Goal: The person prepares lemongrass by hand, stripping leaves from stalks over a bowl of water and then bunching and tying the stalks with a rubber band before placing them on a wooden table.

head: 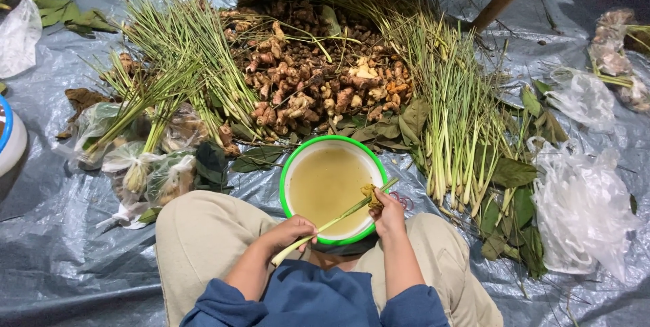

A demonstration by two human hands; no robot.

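The person sits on a grey plastic tarp (61, 259) with knees bent, a green-rimmed white basin (288, 164) of cloudy yellowish water set between them. A lemongrass stalk (338, 217) runs slantwise across the near rim of the basin, its pale thick end low toward the person and its green tip pointing up and away over the water. The left hand (290, 231) has its fingers curled shut around the thick lower part of the stalk, the pale butt end sticking out below the fist. The right hand (387, 210) sits at the basin's right rim, fingers pinched together on a small yellowish scrap (371, 195) pressed against the upper part of the stalk (what the scrap is cannot be told from here). The stalk thus passes through both hands, with a bare stretch showing between them above the basin's edge.

Beyond the basin, toward the tarp's far edge, lies a heap of brown and orange rhizomes (318, 76), flanked by bundles of lemongrass (183, 56) on the left and a longer spread of stalks (453, 110) on the right. Dark green leaves (514, 171) lie scattered near the right bundle, and clear plastic bags (582, 212) rest toward the tarp's right edge.
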